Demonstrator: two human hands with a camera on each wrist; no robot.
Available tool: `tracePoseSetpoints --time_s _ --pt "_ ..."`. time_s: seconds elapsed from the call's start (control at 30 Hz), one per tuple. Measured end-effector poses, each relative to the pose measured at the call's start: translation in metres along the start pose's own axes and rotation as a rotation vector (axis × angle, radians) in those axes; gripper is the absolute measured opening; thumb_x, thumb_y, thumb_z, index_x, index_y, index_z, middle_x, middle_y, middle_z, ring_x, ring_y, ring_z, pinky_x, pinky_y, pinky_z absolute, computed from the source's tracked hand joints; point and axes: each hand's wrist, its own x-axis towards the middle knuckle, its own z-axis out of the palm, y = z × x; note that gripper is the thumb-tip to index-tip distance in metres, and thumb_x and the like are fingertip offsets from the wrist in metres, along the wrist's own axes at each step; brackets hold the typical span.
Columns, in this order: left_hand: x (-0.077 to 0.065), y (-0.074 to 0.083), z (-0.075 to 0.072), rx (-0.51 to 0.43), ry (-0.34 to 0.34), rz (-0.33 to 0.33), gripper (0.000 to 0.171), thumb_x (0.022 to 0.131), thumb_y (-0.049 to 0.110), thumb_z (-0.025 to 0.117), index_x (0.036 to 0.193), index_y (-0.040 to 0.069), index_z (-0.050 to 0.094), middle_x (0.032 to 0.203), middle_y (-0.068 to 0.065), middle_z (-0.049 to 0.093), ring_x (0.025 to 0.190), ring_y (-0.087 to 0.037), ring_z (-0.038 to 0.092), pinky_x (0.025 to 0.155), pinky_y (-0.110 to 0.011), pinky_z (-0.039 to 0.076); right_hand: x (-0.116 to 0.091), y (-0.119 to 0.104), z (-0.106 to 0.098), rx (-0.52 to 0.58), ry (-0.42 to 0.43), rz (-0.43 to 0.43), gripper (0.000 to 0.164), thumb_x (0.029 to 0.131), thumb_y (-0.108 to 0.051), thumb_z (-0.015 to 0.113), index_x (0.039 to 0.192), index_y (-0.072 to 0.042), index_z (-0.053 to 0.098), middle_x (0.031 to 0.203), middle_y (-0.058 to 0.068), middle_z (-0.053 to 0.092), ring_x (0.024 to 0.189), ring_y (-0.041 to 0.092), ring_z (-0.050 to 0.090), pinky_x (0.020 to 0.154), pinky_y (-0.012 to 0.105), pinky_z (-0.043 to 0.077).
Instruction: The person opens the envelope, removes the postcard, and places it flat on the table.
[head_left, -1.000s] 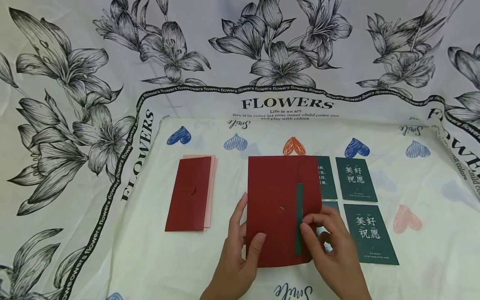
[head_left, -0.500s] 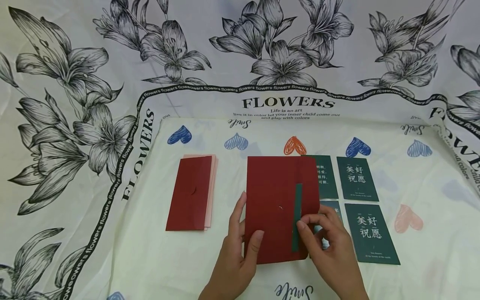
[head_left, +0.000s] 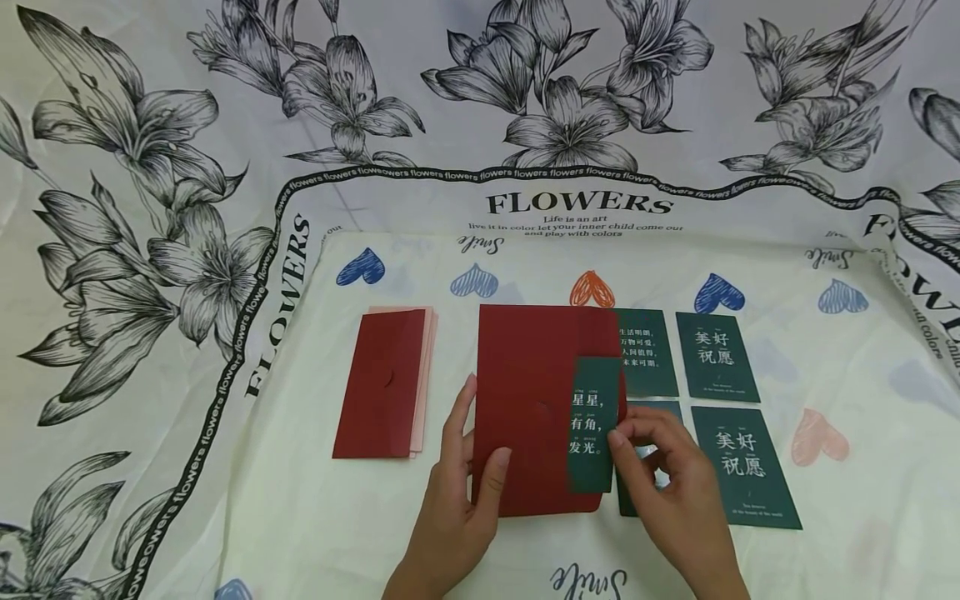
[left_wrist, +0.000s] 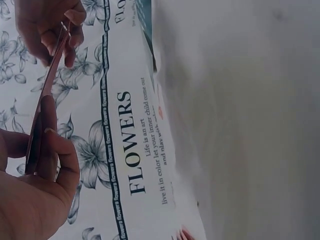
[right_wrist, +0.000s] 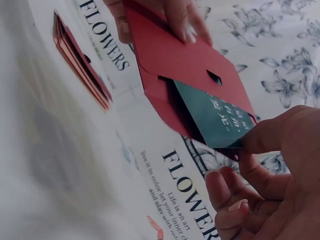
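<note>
My left hand holds an open red envelope above the table, thumb on its front and fingers behind. A dark green card with white characters sticks partway out of the envelope's right side. The thumb and finger of my right hand pinch that card's outer edge. From the right wrist view, the green card lies slanted in the mouth of the envelope, its inner part hidden. The left wrist view catches the envelope nearly edge-on between both hands.
To the left lies a stack of envelopes, a red one on top of pink ones. On the right, green cards lie in rows, some partly covered by the envelope and right hand. A flower-printed cloth covers the table.
The envelope has shifted left with my left hand, while my right hand stays nearly in place. Much more of the green card now shows outside the envelope, its characters visible.
</note>
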Motion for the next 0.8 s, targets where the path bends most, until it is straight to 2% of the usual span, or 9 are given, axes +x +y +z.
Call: tracePoseSetpoints --time_s 0.33,0.53,0.6,0.7,0.77,0.8 --pt "0.002 -0.004 -0.013 0.056 0.059 0.008 0.082 0.109 0.012 0.058 0.171 0.03 0.007 0.154 0.003 0.055 0.134 -0.016 0.062 0.095 -0.033 0.059 0.005 0.0 -0.004 -0.058 0.021 0.044 0.005 0.103 -0.021 0.072 0.107 -0.017 0.074 0.107 -0.008 0.071 0.089 0.009 0.064 0.067 0.021 0.052" --pt "0.002 -0.007 -0.022 0.123 0.128 0.014 0.084 0.107 0.012 0.062 0.171 0.031 0.01 0.168 0.005 0.035 0.137 -0.019 0.06 0.093 -0.034 0.059 0.008 0.004 -0.011 -0.054 0.033 0.087 0.012 0.104 -0.024 0.071 0.111 -0.014 0.073 0.095 -0.003 0.073 0.078 0.014 0.067 0.071 0.019 0.055" --pt "0.003 -0.008 -0.026 0.156 0.16 0.005 0.085 0.107 0.011 0.062 0.17 0.032 0.01 0.173 0.008 0.026 0.147 -0.02 0.049 0.098 -0.037 0.057 0.011 0.007 -0.014 -0.034 0.033 0.093 0.014 0.105 -0.024 0.07 0.112 -0.012 0.073 0.091 -0.002 0.072 0.075 0.016 0.068 0.072 0.018 0.056" --pt "0.004 -0.01 -0.033 0.201 0.228 0.004 0.085 0.107 0.008 0.061 0.17 0.033 0.01 0.176 0.01 0.017 0.158 -0.018 0.031 0.111 -0.045 0.047 0.016 0.012 -0.018 0.035 0.016 0.084 0.014 0.106 -0.021 0.067 0.112 -0.008 0.071 0.086 0.002 0.072 0.072 0.019 0.068 0.071 0.019 0.058" --pt "0.004 -0.011 -0.038 0.209 0.289 0.007 0.086 0.106 0.006 0.061 0.17 0.033 0.011 0.176 0.01 0.014 0.162 -0.017 0.018 0.118 -0.044 0.039 0.021 0.015 -0.02 0.077 -0.008 0.081 0.016 0.107 -0.021 0.066 0.114 -0.007 0.07 0.084 0.004 0.072 0.07 0.021 0.066 0.068 0.022 0.058" --pt "0.004 -0.011 -0.04 0.2 0.318 0.015 0.085 0.106 0.004 0.06 0.17 0.033 0.012 0.176 0.01 0.014 0.16 -0.017 0.023 0.119 -0.041 0.038 0.023 0.016 -0.02 0.09 -0.019 0.076 0.017 0.108 -0.02 0.065 0.114 -0.006 0.069 0.082 0.005 0.071 0.069 0.022 0.066 0.067 0.023 0.058"
